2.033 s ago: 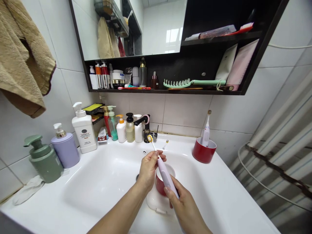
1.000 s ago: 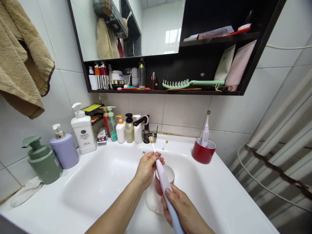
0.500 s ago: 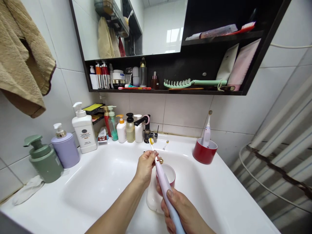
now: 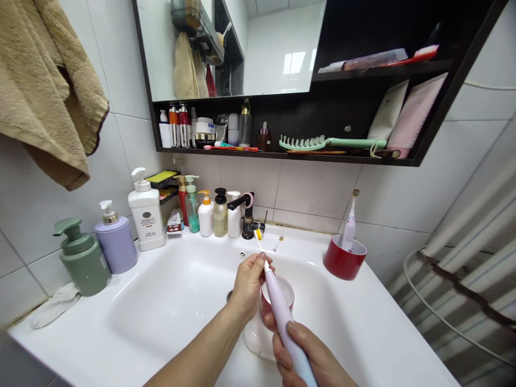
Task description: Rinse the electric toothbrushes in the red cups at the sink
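Over the white sink I hold a pale pink electric toothbrush, its yellow brush head pointing at the black faucet. My right hand is wrapped round the handle's lower end. My left hand pinches the thin neck just below the brush head. Under the toothbrush, a red cup with a white inside stands on a white lid-like dish in the basin.
A second red cup holding another electric toothbrush stands on the sink's right rim. Pump bottles line the left rim and the back by the faucet. A dark shelf carries toiletries and a green hairbrush. A tan towel hangs upper left.
The view has shifted a little to the left and down. Both hands keep their hold on the toothbrush, which has stayed over the cup with its head near the faucet.
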